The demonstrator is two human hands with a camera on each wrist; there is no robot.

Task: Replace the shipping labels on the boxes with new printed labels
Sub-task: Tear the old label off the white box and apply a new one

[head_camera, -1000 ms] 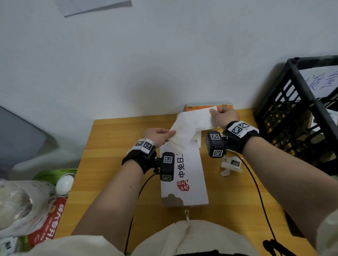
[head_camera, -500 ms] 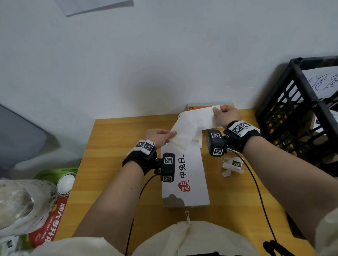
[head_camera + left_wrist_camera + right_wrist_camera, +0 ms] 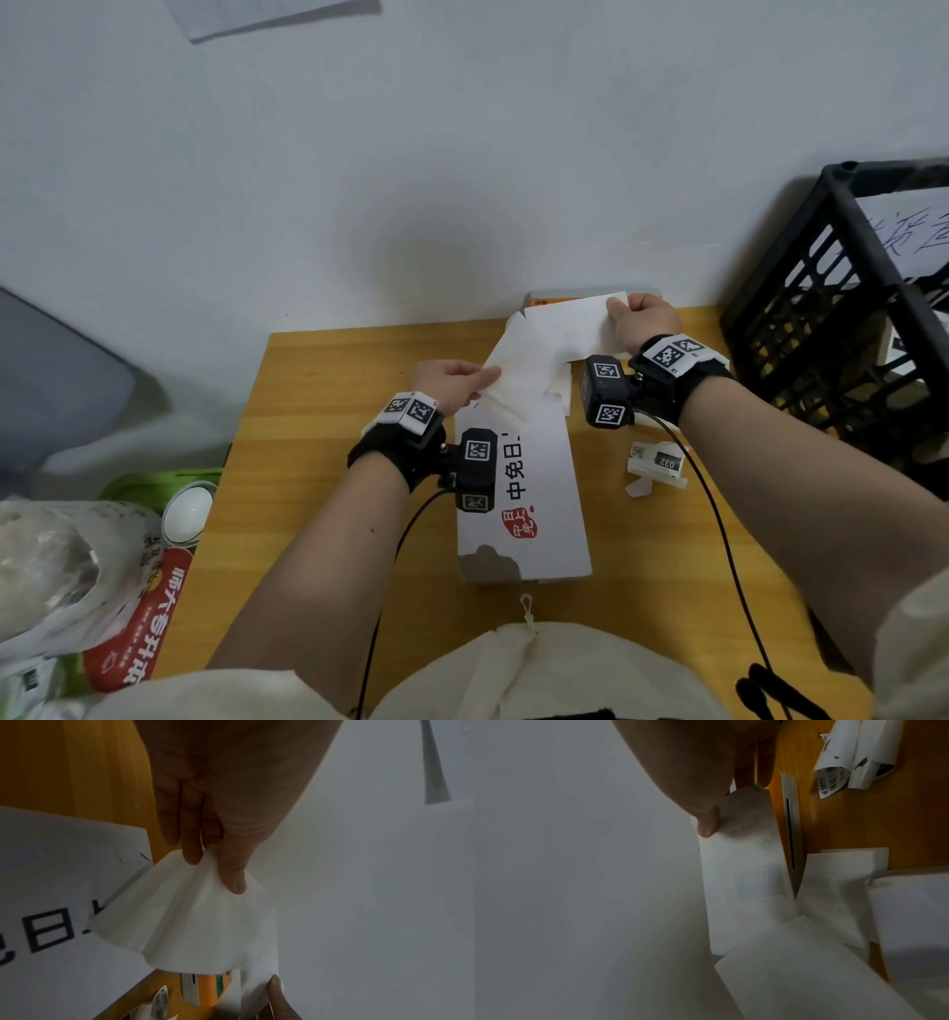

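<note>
— Hands first: what were they doing?

— Both hands were pinching paper. Her left hand (image 3: 452,383) pinched the near end of a white label strip (image 3: 539,360) between thumb and fingers, and the right hand (image 3: 644,321) pinched the far end, up by the far edge of the tabletop (image 3: 328,462). The strip hung between them, creased and bent, over the far end of the white box (image 3: 529,493).

— Where was the box?

— Flat in the middle of the tabletop, printed side up, with no fresh label visible on its near half.

— Was the strip the label or its backing?

— I couldn't tell for certain. The right wrist view showed faint print through it near the thumb, so it looked like a printed label, perhaps parting from its liner.

— And the old label?

— A crumpled barcode label (image 3: 657,465) lay to the right of the box, likely the one removed. An orange printer (image 3: 560,299) sat at the far edge.

— So how far along?

— By my reckoning, the removal was done for this box; sticking the new label on remained.
</note>
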